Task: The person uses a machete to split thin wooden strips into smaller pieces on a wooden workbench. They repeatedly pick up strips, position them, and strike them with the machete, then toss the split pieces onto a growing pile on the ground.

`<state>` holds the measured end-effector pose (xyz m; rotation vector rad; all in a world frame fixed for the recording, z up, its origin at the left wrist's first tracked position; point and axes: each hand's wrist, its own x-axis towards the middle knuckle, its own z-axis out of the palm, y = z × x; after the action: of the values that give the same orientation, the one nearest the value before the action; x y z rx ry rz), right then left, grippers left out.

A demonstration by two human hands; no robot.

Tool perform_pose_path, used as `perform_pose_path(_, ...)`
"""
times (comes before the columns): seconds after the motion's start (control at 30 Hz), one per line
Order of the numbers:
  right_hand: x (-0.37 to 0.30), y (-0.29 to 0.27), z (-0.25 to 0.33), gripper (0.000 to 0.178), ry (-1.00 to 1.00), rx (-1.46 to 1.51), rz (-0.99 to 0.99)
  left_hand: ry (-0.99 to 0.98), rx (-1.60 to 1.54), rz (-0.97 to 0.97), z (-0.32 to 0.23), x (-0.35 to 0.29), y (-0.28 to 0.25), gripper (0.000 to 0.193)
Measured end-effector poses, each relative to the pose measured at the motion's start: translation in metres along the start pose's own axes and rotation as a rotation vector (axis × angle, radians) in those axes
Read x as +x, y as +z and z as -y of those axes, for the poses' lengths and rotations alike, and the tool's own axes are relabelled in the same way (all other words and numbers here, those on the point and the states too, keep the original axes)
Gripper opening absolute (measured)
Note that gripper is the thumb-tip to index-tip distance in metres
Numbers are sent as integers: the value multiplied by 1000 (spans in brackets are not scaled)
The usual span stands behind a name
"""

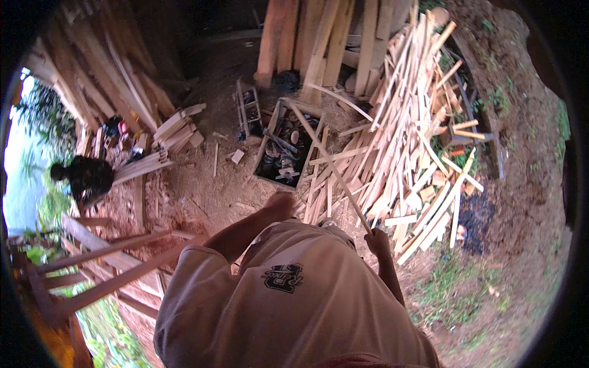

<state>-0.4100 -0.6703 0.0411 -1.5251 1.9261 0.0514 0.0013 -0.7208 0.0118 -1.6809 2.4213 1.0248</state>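
Observation:
A long, thin wooden stick [335, 167] slants from over a wooden box up to my right side. My right hand [377, 240] is closed round its near end. The far end reaches above the box's back edge; whether it touches is unclear. My left hand [280, 206] hovers in front of my shirt, just nearer than the box's front edge. It is blurred, and its fingers cannot be made out. The open wooden box [276, 182] holds a jumble of dark tools and other items, most too small to tell apart.
A big heap of thin wood offcuts [392, 156] spreads to the right. Tall planks [277, 43] lean at the back, more boards [101, 73] at the left. A small wooden frame [241, 110] lies beside the box. Wooden rails [116, 248] stand at my left. Shavings litter the ground.

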Motion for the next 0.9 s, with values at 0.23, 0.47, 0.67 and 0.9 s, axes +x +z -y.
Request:
perform_pose_path(0.23, 43, 11, -70, 39, 15, 80, 133, -681, -99, 79, 127, -109, 192, 27)
perform_pose_path(0.47, 64, 5, -106, 33, -25, 251, 277, -1147, -471, -304, 16, -186, 233, 58)
perform_pose_path(0.67, 104, 29, -112, 35, 4, 340, 408, -1028, -780, -6, -8, -226, 286, 49)
perform_pose_path(0.9, 120, 47, -36, 30, -34, 298, 440, -1123, -881, 21, 3, -272, 310, 45)
